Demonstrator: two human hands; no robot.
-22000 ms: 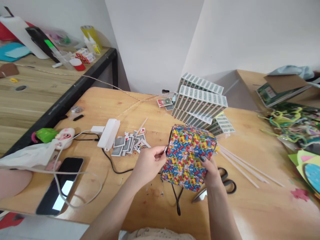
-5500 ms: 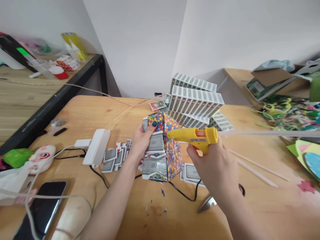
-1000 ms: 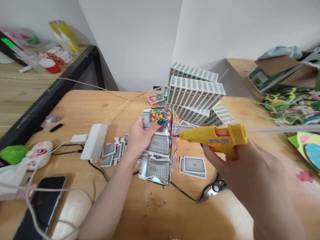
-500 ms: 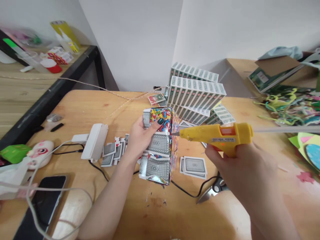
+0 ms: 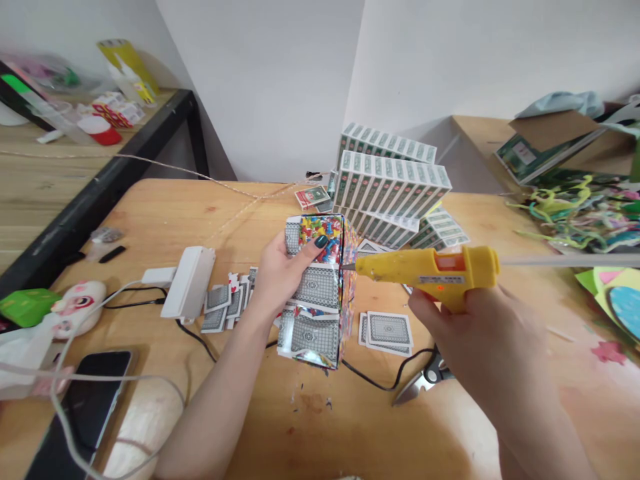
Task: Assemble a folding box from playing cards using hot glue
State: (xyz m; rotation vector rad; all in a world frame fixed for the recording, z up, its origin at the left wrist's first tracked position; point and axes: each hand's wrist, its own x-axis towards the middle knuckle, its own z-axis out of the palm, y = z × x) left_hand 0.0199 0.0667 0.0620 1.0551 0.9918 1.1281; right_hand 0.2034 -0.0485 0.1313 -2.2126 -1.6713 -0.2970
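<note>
The left hand (image 5: 280, 270) is clamped on a colourful box (image 5: 335, 253), its dark-nailed thumb pressed across the front and its other fingers hidden behind. The box is held tilted above the middle of the table (image 5: 250, 413), with grey-backed playing cards lying against its front face. The right hand (image 5: 500, 340) is wrapped around the handle of a yellow glue gun (image 5: 400, 265). The gun's metal nozzle (image 5: 349, 267) points at the box's right edge; whether it touches cannot be told. A pale label (image 5: 441, 279) on the gun carries a line of print too blurred to read, with a small red light below it. A clear glue stick (image 5: 565, 261) runs out of its rear.

Below the gun, face-down cards (image 5: 390, 331) show an ornate back pattern with no readable words. Scissors (image 5: 425, 383) lie nearer the right wrist. Beyond the box stand rows of green-and-white card packs (image 5: 393, 185), their ends printed with small red marks and lettering too fine to make out. Beside them lies a red-edged pack (image 5: 313, 197), its writing likewise illegible.
</note>
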